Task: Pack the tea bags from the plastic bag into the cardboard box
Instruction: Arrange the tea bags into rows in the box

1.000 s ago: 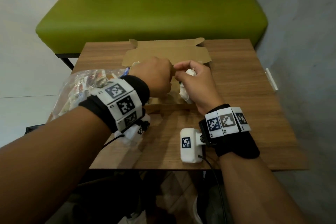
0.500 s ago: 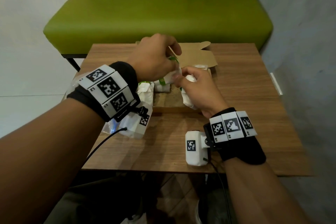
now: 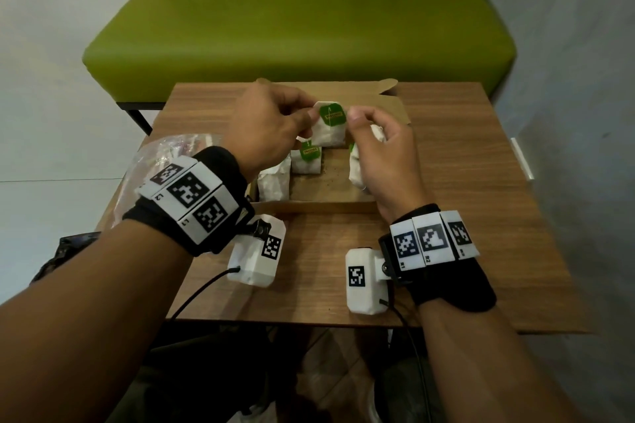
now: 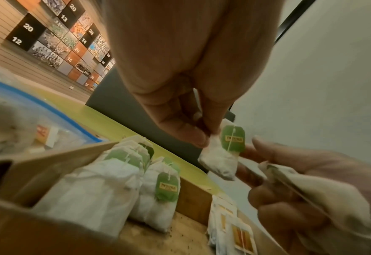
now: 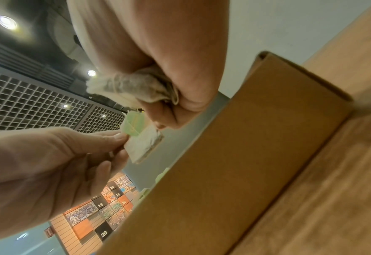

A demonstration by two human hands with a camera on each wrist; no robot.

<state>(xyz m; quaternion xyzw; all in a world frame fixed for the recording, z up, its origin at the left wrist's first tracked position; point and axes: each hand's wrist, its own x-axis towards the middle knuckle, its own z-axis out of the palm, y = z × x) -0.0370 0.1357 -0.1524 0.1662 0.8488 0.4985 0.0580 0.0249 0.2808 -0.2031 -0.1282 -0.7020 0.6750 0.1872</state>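
The open cardboard box lies on the wooden table, and several white tea bags with green tags stand at its left side. A few yellow-tagged bags lie at its right. Above the box my left hand pinches the top corner of one green-tagged tea bag. My right hand grips a bunch of tea bags in its palm, and its thumb and forefinger touch the single bag's right edge. The clear plastic bag lies left of the box, partly hidden behind my left wrist.
The box lid lies folded back toward a green bench beyond the table. A grey wall runs along the right. Bare tabletop shows right of the box and in front of it.
My left hand has risen from low over the box and now holds a single green-tagged tea bag up between both hands. My right hand stays above the box's right side with its bunch.
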